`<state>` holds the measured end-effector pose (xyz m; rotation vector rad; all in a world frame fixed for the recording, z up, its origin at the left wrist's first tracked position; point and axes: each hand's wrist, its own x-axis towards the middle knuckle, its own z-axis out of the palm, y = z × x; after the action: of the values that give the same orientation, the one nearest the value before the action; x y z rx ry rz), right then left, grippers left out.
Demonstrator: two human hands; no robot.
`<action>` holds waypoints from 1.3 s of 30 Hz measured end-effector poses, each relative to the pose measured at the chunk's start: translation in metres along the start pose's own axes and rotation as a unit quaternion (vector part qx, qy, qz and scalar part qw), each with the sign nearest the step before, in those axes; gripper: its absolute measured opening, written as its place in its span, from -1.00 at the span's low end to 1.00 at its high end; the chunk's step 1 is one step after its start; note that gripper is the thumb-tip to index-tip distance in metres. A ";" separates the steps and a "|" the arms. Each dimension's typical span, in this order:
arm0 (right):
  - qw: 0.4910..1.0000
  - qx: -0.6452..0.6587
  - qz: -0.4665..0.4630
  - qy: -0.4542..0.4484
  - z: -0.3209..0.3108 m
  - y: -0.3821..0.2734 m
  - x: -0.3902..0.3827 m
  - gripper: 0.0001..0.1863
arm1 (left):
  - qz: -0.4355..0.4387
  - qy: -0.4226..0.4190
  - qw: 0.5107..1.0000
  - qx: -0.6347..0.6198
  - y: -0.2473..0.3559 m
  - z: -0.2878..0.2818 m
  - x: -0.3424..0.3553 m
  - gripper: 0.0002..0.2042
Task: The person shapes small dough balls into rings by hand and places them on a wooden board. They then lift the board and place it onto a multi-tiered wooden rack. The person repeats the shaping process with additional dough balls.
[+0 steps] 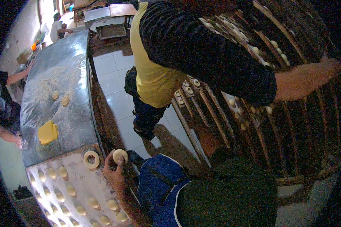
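My left hand (pixel 116 171) pinches a pale, round flat piece of dough (pixel 120 154) between thumb and fingers, just off the edge of a floury board (pixel 77 166). Close beside it, a dough ring (pixel 91 160) lies at the board's far right corner. Several small dough balls (pixel 71 190) stand in rows across the rest of the board. My right forearm (pixel 209 140) fades into the shadow by the racks, and its fingers cannot be made out.
A metal-topped table (pixel 70 128) extends beyond the board, bearing a yellow slab (pixel 48 132) and two dough pieces (pixel 65 100). A co-worker in a yellow apron (pixel 155 83) reaches toward wooden racks (pixel 254 125) at right. Another person's hand (pixel 17 139) rests at the table's left edge.
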<state>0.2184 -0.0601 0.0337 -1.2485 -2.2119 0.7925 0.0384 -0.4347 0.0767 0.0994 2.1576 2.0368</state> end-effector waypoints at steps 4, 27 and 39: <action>0.999 -0.039 0.013 -0.009 -0.001 0.021 0.014 -0.83 | -0.035 -0.009 0.999 0.008 0.003 0.000 -0.017 -0.71; 0.984 -0.142 0.003 -0.110 0.030 0.027 0.055 -0.70 | -0.032 -0.005 0.999 0.042 0.016 0.008 -0.036 -0.73; 0.883 0.105 -0.061 -0.453 0.096 -0.066 -0.043 -0.63 | -0.179 0.008 0.979 -0.101 -0.021 -0.003 -0.048 -0.72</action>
<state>0.1374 -0.1489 0.0048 -0.6570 -2.7291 1.7761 0.0862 -0.4467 0.0597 -0.3094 1.8033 2.0271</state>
